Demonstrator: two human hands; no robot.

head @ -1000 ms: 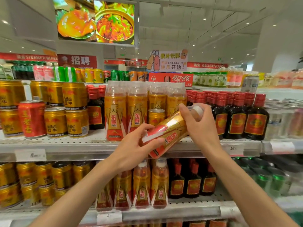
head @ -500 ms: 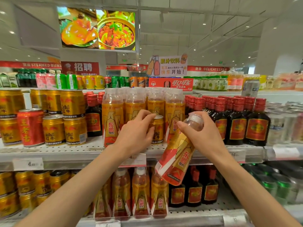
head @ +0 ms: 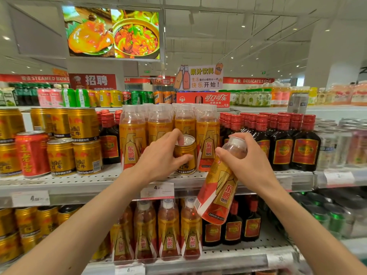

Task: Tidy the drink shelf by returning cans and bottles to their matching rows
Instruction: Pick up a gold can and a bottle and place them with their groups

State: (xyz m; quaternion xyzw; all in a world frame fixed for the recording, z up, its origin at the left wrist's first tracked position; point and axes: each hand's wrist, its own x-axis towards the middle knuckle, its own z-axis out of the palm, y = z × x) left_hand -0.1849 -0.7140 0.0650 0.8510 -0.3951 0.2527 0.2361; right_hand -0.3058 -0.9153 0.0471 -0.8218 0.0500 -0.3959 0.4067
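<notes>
A gold can (head: 185, 155) stands on the upper shelf (head: 79, 180) among a row of orange-labelled plastic bottles (head: 132, 139). My left hand (head: 160, 155) wraps around this can, fingers over its top and side. My right hand (head: 246, 161) holds an orange-and-red bottle (head: 218, 187) by its clear neck, in front of the shelf edge, tilted with its base down and to the left. Matching gold cans (head: 74, 143) are stacked at the left of the same shelf.
A red can (head: 31, 153) stands among the gold cans. Dark bottles with red caps (head: 282, 143) fill the shelf right of the orange bottles, silver cans (head: 335, 143) beyond. The lower shelf (head: 218, 257) holds more orange bottles, dark bottles and gold cans. Price tags line the shelf edges.
My left hand let go of the bottle's base, rose to the upper shelf and closed around the gold can. My right hand swung the bottle from nearly level to hanging base-down.
</notes>
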